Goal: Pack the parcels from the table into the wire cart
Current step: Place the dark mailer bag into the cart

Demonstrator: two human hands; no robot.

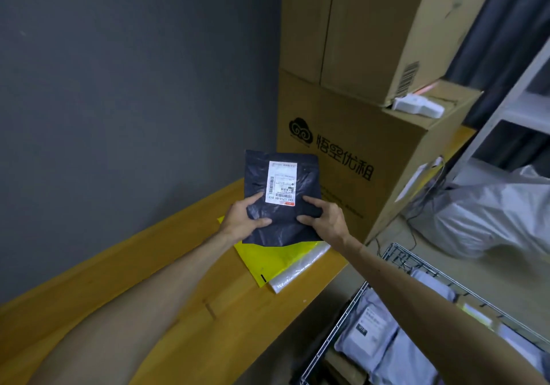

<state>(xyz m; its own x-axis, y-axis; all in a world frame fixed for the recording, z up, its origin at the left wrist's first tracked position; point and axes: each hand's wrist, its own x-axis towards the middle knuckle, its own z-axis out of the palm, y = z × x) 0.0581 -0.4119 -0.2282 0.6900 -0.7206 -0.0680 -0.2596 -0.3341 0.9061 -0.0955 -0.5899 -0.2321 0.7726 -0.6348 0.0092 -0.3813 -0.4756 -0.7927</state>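
Observation:
A dark blue plastic parcel [300, 189] with a white shipping label is held up above the wooden table [154, 295]. My left hand [242, 219] grips its lower left edge and my right hand [326, 216] grips its lower right edge. Under it, a yellow parcel [268, 261] lies flat on the table with a clear bubble-wrap parcel [300, 270] beside it. The wire cart [336, 334] stands at the lower right, below the table edge, with several grey parcels [375, 337] inside.
Large cardboard boxes [357, 110] are stacked at the far end of the table, close behind the held parcel. A grey wall runs along the left. White shelving [512, 107] and a big grey bag [488, 215] stand at the right, beyond the cart.

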